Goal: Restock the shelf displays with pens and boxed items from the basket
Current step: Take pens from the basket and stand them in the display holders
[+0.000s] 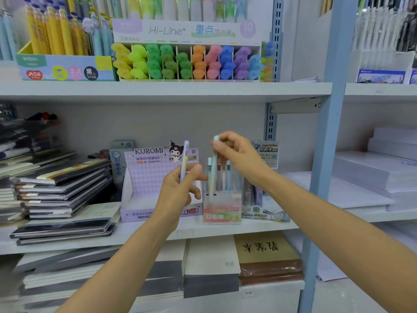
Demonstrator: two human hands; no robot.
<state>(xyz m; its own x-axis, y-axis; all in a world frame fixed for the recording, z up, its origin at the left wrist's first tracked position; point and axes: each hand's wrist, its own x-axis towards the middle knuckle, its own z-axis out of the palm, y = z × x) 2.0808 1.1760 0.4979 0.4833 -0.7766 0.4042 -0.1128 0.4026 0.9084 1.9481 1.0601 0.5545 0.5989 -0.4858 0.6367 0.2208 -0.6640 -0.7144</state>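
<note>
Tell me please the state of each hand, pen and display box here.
left grip: holds lilac pen.
right grip: pinches top of mint pen.
lilac pen: upright, outside any box.
mint pen: nearly upright, lower end in Fruit Soda box.
Fruit Soda box: partly filled with standing pens.
Kuromi box: open, no stock showing.
Hi-Line highlighter display: slots stocked.

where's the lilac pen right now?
Head view, centre: the lilac pen stands upright in the left hand, in front of the Kuromi display box and just left of the clear Fruit Soda pen holder.
</note>
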